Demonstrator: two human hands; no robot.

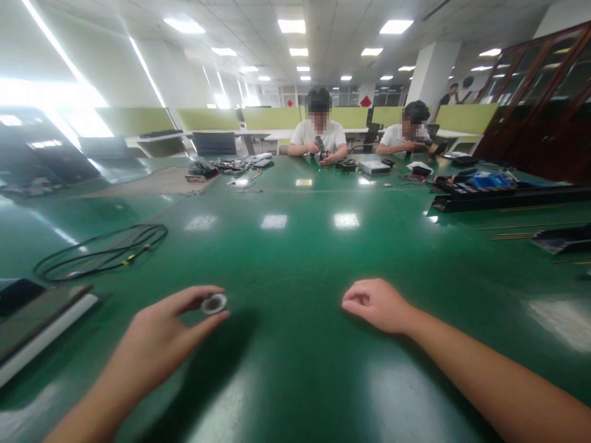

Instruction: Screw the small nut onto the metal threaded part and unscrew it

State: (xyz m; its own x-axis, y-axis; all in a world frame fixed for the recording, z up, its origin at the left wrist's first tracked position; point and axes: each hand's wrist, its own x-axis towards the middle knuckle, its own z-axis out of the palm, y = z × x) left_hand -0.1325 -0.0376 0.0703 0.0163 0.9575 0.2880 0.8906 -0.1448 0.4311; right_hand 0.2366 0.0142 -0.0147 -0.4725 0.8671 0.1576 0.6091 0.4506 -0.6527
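Over the near part of the green tabletop (295,258), my left hand (159,329) pinches a small grey ring (214,304) between thumb and fingers. The ring is light at its rim and dark in the centre, and the hand casts a shadow to its right. My right hand (378,304) is at or just above the tabletop, fingers curled in and thumb pressed against them. What lies inside that curl, if anything, is hidden. A wide stretch of tabletop separates the two hands.
Coiled black cable (104,252) lies to the left, beyond a dark flat box (44,326) with a white edge. Black trays (503,197) and thin brass-coloured rods (512,235) are at the right. Across the table sit two people (298,138), among electronic parts (231,166).
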